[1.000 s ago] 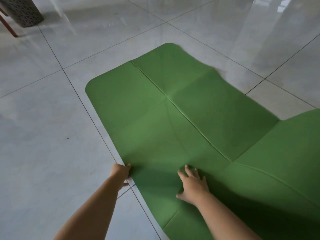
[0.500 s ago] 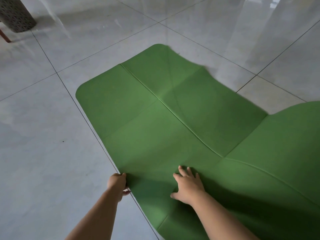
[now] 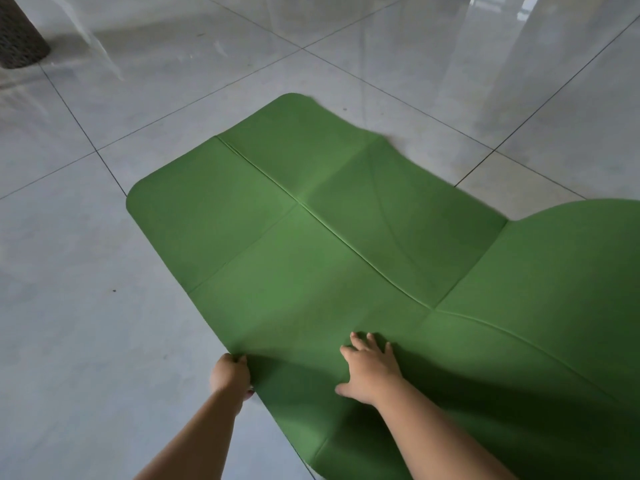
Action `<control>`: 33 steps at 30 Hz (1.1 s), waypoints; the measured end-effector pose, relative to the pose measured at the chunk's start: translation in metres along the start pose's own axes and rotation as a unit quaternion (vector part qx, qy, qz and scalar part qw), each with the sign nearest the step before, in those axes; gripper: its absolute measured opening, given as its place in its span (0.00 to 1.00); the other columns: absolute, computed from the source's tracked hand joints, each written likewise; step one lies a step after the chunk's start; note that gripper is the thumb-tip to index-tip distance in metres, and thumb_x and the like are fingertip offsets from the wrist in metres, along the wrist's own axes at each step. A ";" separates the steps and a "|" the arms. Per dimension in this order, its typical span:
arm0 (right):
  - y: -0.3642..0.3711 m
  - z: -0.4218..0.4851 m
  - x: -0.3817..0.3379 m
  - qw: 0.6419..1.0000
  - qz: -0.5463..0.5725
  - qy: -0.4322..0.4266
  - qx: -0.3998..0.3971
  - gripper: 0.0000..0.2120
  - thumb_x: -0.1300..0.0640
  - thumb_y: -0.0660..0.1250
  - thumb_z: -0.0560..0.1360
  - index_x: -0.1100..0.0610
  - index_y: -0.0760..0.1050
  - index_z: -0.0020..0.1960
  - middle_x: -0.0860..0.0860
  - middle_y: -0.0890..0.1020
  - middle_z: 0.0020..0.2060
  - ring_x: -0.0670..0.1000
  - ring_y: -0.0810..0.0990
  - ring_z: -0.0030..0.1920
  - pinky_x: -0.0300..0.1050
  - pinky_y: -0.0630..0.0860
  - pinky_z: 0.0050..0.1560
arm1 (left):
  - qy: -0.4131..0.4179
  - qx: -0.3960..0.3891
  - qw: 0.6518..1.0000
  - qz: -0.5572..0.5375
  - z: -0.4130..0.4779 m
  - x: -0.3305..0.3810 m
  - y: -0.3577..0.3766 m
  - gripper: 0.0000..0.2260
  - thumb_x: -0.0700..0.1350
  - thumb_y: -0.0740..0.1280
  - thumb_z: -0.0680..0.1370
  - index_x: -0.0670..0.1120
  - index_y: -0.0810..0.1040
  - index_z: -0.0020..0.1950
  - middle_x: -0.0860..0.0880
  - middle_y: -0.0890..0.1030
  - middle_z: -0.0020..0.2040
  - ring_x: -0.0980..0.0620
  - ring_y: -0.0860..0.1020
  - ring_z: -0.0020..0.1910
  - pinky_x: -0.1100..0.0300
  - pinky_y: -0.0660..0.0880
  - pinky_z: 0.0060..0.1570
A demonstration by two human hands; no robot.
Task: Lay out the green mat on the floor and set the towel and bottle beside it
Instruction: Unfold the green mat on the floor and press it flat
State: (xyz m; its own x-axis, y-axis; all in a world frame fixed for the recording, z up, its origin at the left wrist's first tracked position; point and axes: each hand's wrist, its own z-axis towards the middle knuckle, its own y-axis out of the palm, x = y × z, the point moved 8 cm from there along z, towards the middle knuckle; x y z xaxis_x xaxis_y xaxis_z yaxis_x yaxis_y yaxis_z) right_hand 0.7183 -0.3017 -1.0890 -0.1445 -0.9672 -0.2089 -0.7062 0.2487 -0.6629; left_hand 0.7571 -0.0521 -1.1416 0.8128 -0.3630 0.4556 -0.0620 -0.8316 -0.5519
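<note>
The green mat (image 3: 311, 258) lies creased on the tiled floor (image 3: 86, 323) and stretches away ahead of the fingers, with its right part humped up. The left hand (image 3: 230, 374) holds the mat's near left edge, fingers apparently curled round it. Just to its right, the right hand (image 3: 370, 370) presses flat on the mat, fingers spread wide.

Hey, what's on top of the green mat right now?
Only the right hand, spread flat on the green mat; the left hand grips its edge. The floor beneath is covered.
</note>
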 end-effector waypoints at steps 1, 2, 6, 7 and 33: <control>-0.001 -0.001 0.001 1.000 -0.002 0.004 -0.001 0.35 0.44 0.65 0.74 0.53 0.55 0.75 0.52 0.46 0.77 0.58 0.44 0.76 0.62 0.44 0.73 | 0.012 -0.004 1.000 0.007 0.001 0.002 0.000 0.06 0.41 0.56 0.81 0.40 0.71 0.53 0.39 0.75 0.49 0.40 0.75 0.43 0.57 0.75 0.31; -0.001 -0.002 0.003 1.000 -0.002 0.007 0.000 0.35 0.44 0.65 0.74 0.53 0.55 0.75 0.52 0.46 0.77 0.58 0.44 0.76 0.62 0.44 0.73 | 0.016 -0.008 1.000 0.010 0.002 0.004 0.001 0.06 0.41 0.56 0.81 0.41 0.71 0.53 0.39 0.75 0.48 0.40 0.75 0.42 0.57 0.74 0.30; 0.000 -0.004 0.006 1.000 -0.005 0.012 0.004 0.34 0.44 0.64 0.75 0.53 0.56 0.75 0.52 0.46 0.77 0.57 0.44 0.76 0.61 0.44 0.74 | 0.037 -0.010 0.998 0.046 0.004 0.011 -0.001 0.07 0.40 0.56 0.81 0.40 0.71 0.55 0.39 0.75 0.46 0.41 0.76 0.39 0.57 0.75 0.30; 0.000 -0.004 0.005 1.000 -0.005 0.014 0.005 0.34 0.44 0.64 0.75 0.53 0.56 0.75 0.52 0.46 0.77 0.57 0.44 0.76 0.61 0.44 0.74 | 0.047 -0.011 0.997 0.055 0.004 0.013 0.000 0.08 0.40 0.56 0.81 0.39 0.72 0.55 0.39 0.75 0.46 0.40 0.77 0.40 0.57 0.75 0.31; -0.015 -0.026 0.067 0.995 0.022 0.090 0.035 0.29 0.45 0.61 0.76 0.54 0.60 0.73 0.54 0.47 0.77 0.58 0.43 0.76 0.61 0.45 0.73 | 0.389 -0.158 0.719 0.554 -0.146 0.092 0.163 0.31 0.50 0.60 0.80 0.49 0.46 0.77 0.41 0.49 0.77 0.40 0.54 0.75 0.41 0.56 0.71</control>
State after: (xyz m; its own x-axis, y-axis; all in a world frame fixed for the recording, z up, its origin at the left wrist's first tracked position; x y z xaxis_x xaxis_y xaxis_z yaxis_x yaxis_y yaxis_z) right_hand 0.7013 -0.3719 -1.0747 -0.2997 -0.9475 -0.1111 -0.6472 0.2875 -0.7060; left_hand 0.7377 -0.2822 -1.0877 -0.3979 -0.8996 0.1798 -0.6507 0.1386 -0.7465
